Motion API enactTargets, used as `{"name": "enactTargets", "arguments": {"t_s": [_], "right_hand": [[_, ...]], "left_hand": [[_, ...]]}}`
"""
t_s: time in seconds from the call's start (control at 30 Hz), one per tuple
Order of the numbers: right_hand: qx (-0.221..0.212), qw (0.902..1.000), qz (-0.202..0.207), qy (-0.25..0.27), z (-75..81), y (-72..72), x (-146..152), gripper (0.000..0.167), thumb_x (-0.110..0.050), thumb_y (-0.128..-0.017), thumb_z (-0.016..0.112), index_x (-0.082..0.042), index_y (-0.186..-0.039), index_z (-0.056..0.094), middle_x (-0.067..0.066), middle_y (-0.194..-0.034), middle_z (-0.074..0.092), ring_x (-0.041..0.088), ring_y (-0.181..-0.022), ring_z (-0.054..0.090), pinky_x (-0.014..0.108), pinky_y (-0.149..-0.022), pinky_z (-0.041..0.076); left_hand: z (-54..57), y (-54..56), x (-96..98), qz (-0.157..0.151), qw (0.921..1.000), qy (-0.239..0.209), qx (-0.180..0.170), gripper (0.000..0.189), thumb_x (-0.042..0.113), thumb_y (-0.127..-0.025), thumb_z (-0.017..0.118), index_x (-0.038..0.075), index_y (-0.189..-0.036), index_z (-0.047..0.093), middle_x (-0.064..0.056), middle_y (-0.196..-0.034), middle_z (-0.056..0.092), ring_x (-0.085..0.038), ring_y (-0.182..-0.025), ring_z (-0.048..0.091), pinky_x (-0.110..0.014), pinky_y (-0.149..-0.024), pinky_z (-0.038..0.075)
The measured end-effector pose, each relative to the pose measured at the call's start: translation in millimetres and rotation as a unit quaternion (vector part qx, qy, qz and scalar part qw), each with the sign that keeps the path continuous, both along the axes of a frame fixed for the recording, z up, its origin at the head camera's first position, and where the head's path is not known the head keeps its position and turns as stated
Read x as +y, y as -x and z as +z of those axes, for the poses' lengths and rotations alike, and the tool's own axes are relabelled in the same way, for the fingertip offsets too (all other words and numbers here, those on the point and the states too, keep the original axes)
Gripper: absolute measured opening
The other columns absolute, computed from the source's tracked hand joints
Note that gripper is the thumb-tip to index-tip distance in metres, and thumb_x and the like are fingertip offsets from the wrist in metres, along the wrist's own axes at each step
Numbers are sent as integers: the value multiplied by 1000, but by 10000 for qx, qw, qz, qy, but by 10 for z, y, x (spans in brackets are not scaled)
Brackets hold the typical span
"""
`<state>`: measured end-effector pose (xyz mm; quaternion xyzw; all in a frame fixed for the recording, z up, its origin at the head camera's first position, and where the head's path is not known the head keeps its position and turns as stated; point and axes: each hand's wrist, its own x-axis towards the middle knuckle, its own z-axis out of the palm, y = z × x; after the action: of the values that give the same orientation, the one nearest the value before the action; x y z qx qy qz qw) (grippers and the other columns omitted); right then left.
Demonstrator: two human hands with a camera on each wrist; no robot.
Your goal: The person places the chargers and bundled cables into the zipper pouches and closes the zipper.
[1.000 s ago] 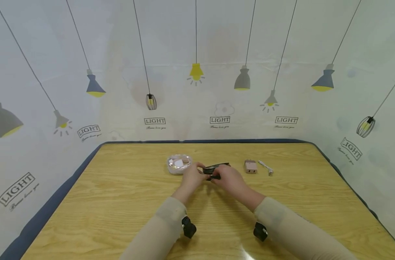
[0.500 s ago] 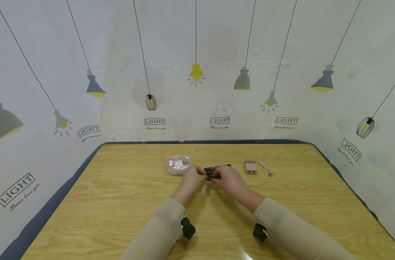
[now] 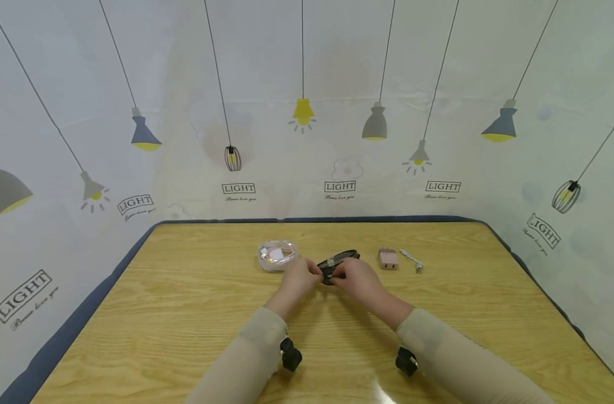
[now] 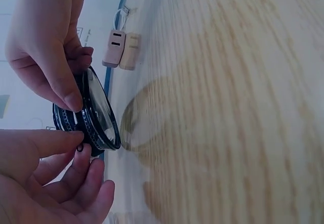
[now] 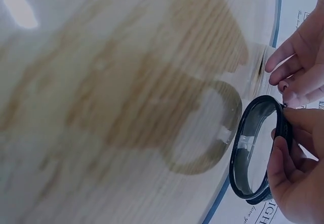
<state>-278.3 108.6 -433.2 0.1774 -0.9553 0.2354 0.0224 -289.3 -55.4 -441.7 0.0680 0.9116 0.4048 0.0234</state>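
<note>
Between both hands is a small black oval zip case [image 3: 339, 258], its zipper teeth and glossy rim showing in the left wrist view. In the right wrist view the case [image 5: 243, 166] stands on edge close to the tabletop, with a pale label inside its see-through middle. My right hand [image 3: 360, 279] grips the case's near side between thumb and fingers. My left hand [image 3: 298, 276] pinches a small ring-like zipper pull [image 4: 80, 147] at the case's end, its other fingers loosely bent.
Just left of the hands stands a clear plastic box [image 3: 263, 265] with a coiled cable and white plug inside. To the right lie a pink two-port charger [image 3: 388, 259] and a short white cable [image 3: 412, 261]. The wooden table [image 3: 196, 314] backs onto a lamp-print wall.
The zip case has tilted up and turned, so its oval outline shows more. Both hands stay almost in place, fingers shifting slightly at its near end.
</note>
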Motion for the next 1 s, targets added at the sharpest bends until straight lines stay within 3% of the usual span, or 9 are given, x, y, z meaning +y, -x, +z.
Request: {"name": "enactTargets", "arguments": {"t_s": [0.2, 0.4, 0.53, 0.73, 1.0], "right_hand": [[138, 9996, 144, -190, -1, -16, 26, 4, -15, -86, 76, -11, -84, 75, 1, -88, 65, 19, -84, 63, 37, -77, 54], [73, 9992, 393, -34, -7, -45, 82, 5, -14, -87, 75, -10, -84, 73, -1, -84, 62, 16, -79, 60, 35, -72, 53], [74, 9971, 754, 118, -19, -56, 139, 4, -11, -88, 74, -11, -84, 72, -3, -82, 59, 13, -77, 58, 33, -71, 52], [75, 9903, 1337, 375, -52, -52, 243, 7, -5, -89, 70, -10, -84, 70, -3, -83, 57, 12, -74, 55, 29, -66, 49], [-87, 9796, 1916, 608, -64, -37, 338, 13, 0, -89, 65, -8, -81, 70, 11, -111, 63, 21, -90, 61, 32, -74, 52]], "left_hand": [[-10, 4, -2, 22, 9999, 168, -35, 6, 3, -85, 71, 6, -80, 73, -6, -85, 68, -19, -80, 59, -35, -75, 51], [-43, 4, -22, 81, 9985, 493, 213, 3, 2, -81, 72, 3, -83, 74, -8, -86, 69, -21, -80, 61, -35, -75, 52], [-77, 13, -42, 101, 9977, 570, 350, 10, 4, -81, 73, 0, -90, 74, -12, -91, 70, -25, -84, 64, -37, -78, 52], [-106, 50, -66, 102, 9982, 571, 117, 17, 6, -83, 72, -1, -99, 72, -13, -101, 69, -28, -95, 63, -41, -86, 50], [-93, 68, -90, 56, 9978, 665, -32, 20, 1, -82, 69, 0, -102, 73, -14, -106, 69, -28, -101, 62, -41, -90, 49]]}}
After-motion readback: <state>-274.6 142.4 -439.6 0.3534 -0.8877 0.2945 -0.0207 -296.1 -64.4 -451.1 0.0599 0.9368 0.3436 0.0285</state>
